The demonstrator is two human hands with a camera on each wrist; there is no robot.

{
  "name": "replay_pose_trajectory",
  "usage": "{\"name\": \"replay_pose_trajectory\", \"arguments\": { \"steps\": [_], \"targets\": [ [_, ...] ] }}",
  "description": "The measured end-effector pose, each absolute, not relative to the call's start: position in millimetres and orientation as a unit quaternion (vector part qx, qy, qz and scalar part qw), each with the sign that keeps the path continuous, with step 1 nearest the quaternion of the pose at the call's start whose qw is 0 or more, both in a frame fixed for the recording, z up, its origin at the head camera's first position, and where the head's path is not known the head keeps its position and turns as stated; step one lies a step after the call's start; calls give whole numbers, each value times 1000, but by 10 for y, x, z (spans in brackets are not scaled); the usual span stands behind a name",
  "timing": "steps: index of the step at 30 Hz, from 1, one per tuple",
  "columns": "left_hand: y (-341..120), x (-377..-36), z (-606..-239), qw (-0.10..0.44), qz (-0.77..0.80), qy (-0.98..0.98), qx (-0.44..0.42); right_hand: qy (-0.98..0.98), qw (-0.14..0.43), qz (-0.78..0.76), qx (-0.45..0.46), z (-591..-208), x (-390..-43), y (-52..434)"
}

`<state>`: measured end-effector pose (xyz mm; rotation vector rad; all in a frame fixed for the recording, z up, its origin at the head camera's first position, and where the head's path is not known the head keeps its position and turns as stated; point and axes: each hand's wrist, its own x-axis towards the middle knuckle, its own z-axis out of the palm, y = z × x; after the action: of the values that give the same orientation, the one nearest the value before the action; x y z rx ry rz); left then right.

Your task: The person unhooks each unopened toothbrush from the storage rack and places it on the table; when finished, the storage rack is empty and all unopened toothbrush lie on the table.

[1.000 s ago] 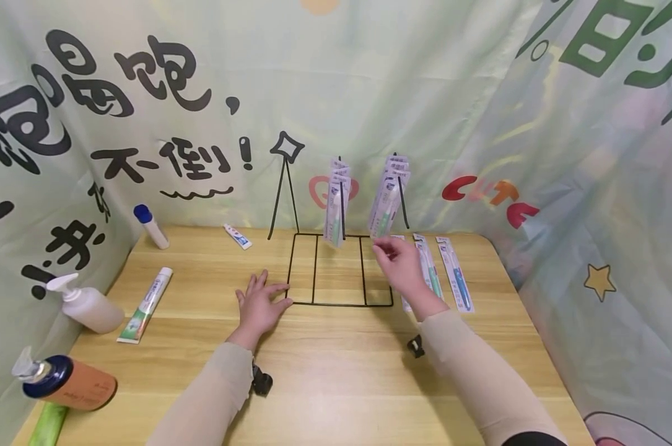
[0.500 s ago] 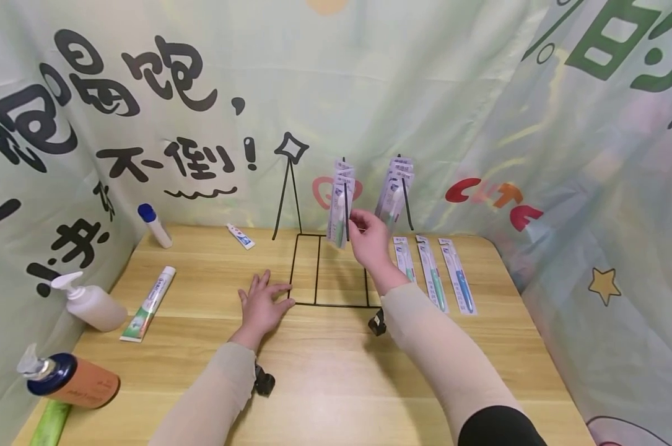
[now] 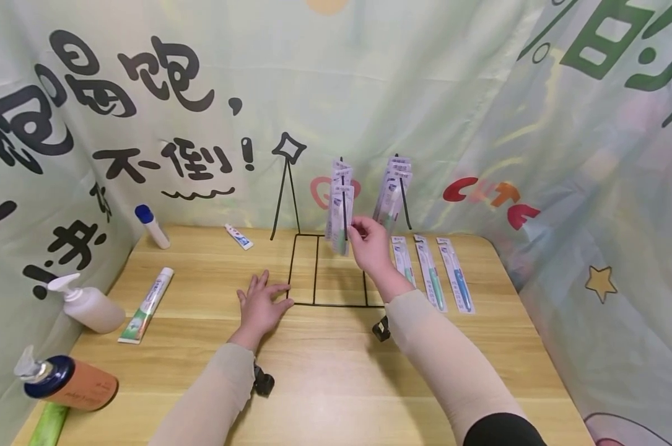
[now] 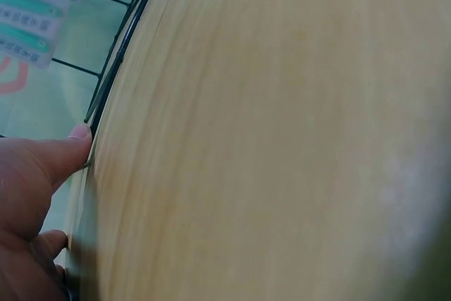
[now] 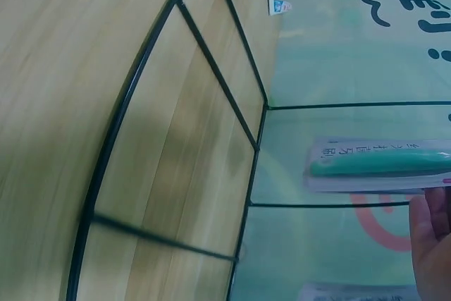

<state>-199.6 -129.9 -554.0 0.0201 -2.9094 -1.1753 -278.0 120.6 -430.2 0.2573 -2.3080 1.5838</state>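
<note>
With thumb and fingertips my right hand [image 3: 371, 246] pinches the lower right edge of a packaged toothbrush [image 3: 340, 207]. That pack is frontmost on the middle hook of a black wire rack [image 3: 336, 305], with more packs behind it. Its green handle [image 5: 380, 163] faces the right wrist camera. Another bunch of toothbrush packs [image 3: 390, 195] hangs on the right hook. On the table my left hand [image 3: 260, 308] lies with fingers spread, thumb [image 4: 77, 135] touching the rack's front left corner.
Three toothbrush packs [image 3: 432, 272] lie right of the rack. To the left are a toothpaste tube [image 3: 148, 300], a small tube [image 3: 238, 236], a blue-capped bottle [image 3: 154, 229], a white pump bottle [image 3: 96, 308] and an orange one [image 3: 82, 384]. A printed curtain [image 3: 425, 93] stands behind.
My right hand has moved left from the right bunch to the middle one and taken hold of its front toothbrush pack, which has shifted forward along the hook. The left hand stays put.
</note>
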Motion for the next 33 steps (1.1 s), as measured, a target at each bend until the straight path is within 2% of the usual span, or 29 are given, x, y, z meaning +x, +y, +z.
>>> {"name": "replay_pose_trajectory", "arguments": {
  "steps": [10,16,23,27,33],
  "targets": [
    [-1305,-1993,-5549,-2,-375,-927,7,-823,196,522,111,-4222,-2530,1528],
    [-1303,-1996,-5565,-3,-374,-927,7,-797,265,525,135,-4292,-2332,1927],
    [-1279,-1998,-5560,-7,-372,-928,-1,-797,347,461,180,-4518,-1986,2700],
    [-1288,-2004,-5559,-9,-368,-930,-3,-821,341,447,101,-4590,-1866,3192],
    [-1304,-2014,-5566,-10,-365,-931,1,-856,229,442,-142,-4576,-2140,3859]
  ]
}}
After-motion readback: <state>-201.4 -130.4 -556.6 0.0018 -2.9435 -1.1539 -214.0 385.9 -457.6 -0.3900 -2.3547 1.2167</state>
